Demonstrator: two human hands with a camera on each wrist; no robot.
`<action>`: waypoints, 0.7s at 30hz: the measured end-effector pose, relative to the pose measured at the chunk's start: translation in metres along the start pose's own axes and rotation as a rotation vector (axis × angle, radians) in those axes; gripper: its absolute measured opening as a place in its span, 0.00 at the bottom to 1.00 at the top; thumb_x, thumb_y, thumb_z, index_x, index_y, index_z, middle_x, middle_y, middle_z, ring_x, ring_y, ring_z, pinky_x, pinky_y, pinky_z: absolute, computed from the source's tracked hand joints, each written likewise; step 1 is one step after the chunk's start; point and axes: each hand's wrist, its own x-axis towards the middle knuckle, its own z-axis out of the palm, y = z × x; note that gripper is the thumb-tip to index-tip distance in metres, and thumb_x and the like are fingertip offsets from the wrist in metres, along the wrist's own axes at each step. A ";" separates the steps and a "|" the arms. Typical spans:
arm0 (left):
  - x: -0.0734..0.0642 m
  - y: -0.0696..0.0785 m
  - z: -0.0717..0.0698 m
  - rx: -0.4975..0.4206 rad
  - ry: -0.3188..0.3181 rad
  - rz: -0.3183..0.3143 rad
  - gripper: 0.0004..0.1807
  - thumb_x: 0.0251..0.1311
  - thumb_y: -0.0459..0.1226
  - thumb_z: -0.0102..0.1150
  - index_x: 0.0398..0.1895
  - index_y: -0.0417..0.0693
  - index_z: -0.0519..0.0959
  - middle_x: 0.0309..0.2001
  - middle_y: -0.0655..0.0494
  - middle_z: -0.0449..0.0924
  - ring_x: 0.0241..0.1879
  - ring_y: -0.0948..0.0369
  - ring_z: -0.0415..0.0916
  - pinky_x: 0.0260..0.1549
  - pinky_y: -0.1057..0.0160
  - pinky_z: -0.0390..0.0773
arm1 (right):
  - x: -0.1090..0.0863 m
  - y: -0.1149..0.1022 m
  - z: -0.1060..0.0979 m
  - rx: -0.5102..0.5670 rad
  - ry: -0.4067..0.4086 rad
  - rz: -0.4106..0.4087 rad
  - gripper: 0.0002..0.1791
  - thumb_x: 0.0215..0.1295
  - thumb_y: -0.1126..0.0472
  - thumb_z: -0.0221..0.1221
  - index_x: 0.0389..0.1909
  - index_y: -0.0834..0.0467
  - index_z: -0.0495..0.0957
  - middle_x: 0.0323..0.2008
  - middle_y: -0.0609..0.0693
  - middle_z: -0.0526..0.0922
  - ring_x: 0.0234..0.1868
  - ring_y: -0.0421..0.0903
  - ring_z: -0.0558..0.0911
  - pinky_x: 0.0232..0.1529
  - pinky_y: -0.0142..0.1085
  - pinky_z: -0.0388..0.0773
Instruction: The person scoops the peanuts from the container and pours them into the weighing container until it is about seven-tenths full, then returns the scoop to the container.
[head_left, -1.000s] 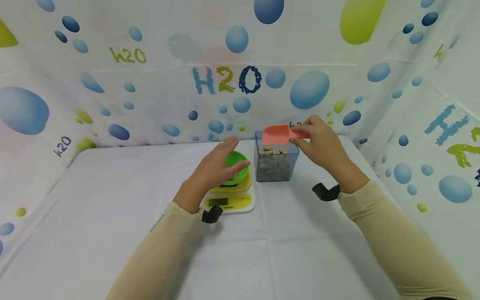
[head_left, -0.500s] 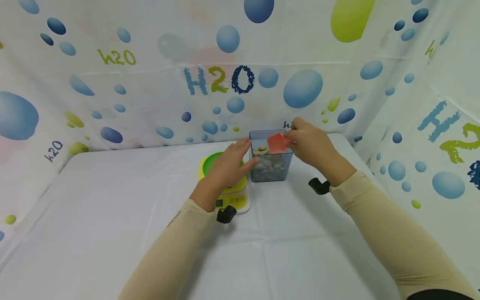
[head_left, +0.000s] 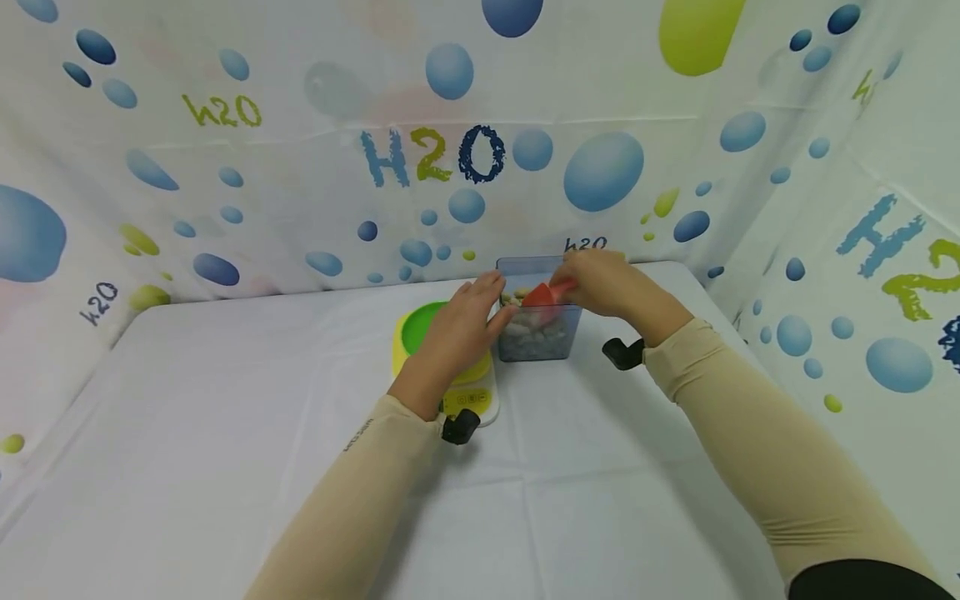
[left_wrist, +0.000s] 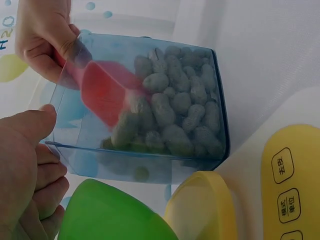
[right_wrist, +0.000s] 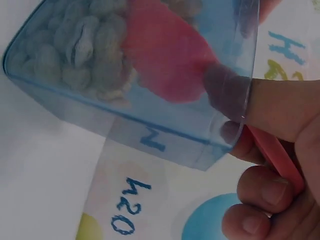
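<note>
A white tabletop [head_left: 187,467] stands before a spotted curtain [head_left: 300,196]. Near the back edge, right of its middle, are a kitchen scale [head_left: 472,402] and, just to its right, a clear bluish box [head_left: 532,348]. The left hand [head_left: 461,327] grasps nothing, fingers loose at the box's left side; whether it touches is unclear. The right hand [head_left: 611,287] pinches a red scoop's handle. A green bowl [head_left: 422,327] sits on the scale. The scoop [left_wrist: 106,95] is tilted inside the box, against unshelled peanuts [left_wrist: 175,97]. The step seems to be scooping; next calls for pushing under, then lifting level.
</note>
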 end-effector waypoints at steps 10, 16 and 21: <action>0.002 0.003 -0.001 -0.011 0.005 -0.033 0.35 0.73 0.54 0.47 0.77 0.52 0.56 0.79 0.59 0.49 0.78 0.56 0.46 0.76 0.55 0.48 | 0.001 0.005 0.000 0.196 0.026 0.069 0.19 0.64 0.57 0.66 0.53 0.61 0.83 0.49 0.57 0.84 0.52 0.54 0.80 0.54 0.50 0.78; 0.003 0.002 0.000 -0.018 -0.002 -0.050 0.35 0.72 0.54 0.47 0.77 0.53 0.56 0.79 0.60 0.49 0.78 0.57 0.46 0.76 0.53 0.50 | -0.002 0.009 0.009 0.262 0.055 0.067 0.18 0.65 0.57 0.64 0.53 0.61 0.83 0.52 0.56 0.83 0.56 0.55 0.78 0.57 0.51 0.77; 0.002 0.001 0.000 -0.025 -0.007 -0.047 0.35 0.73 0.54 0.47 0.77 0.52 0.56 0.79 0.59 0.48 0.78 0.57 0.46 0.76 0.53 0.50 | -0.007 0.021 0.011 0.369 0.083 0.097 0.19 0.66 0.54 0.63 0.55 0.58 0.82 0.52 0.54 0.83 0.54 0.53 0.79 0.54 0.51 0.78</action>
